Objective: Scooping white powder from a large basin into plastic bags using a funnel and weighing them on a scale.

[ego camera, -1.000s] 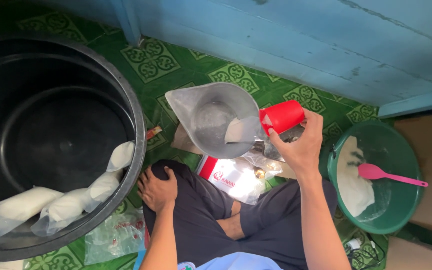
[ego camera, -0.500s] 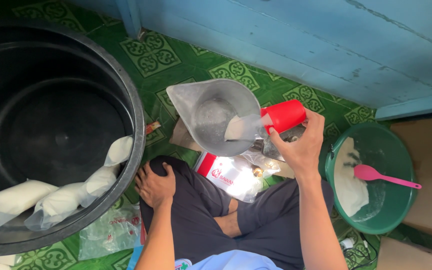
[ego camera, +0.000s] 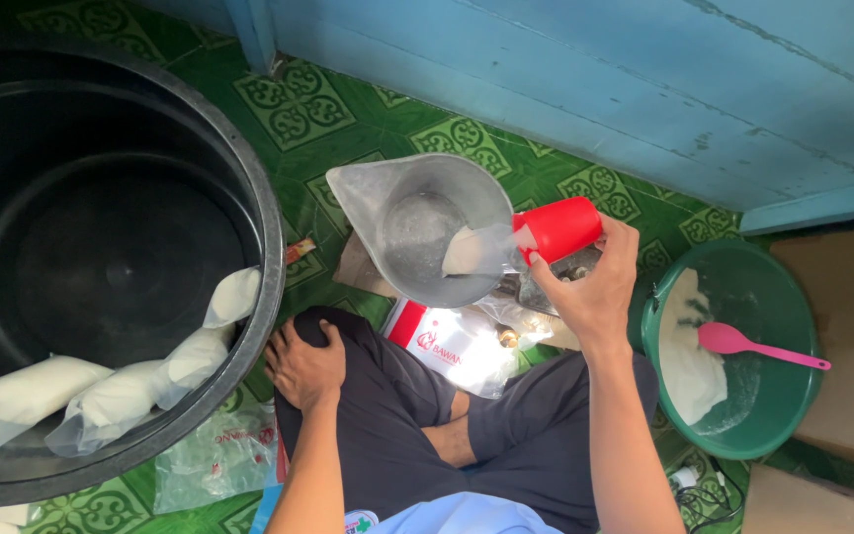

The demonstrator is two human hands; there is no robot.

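Note:
My right hand (ego camera: 593,287) grips a red cup (ego camera: 557,228) tipped on its side, its mouth against a small clear plastic bag (ego camera: 481,249) with white batter in it. The bag lies over the rim of a clear plastic jug (ego camera: 417,232) standing on the green patterned floor (ego camera: 348,109). My left hand (ego camera: 306,364) rests flat on my left knee and holds nothing. I sit cross-legged in dark trousers.
A large black tub (ego camera: 249,198) stands at the left with several filled plastic bags (ego camera: 121,396) draped over its rim. A green basin (ego camera: 793,396) with white batter and a pink spoon (ego camera: 753,344) is at the right. A white packet (ego camera: 462,346) lies before my legs. A blue wall runs behind.
The view has shifted slightly. The red cup stays tipped at the bag over the jug, and my left hand stays on my knee.

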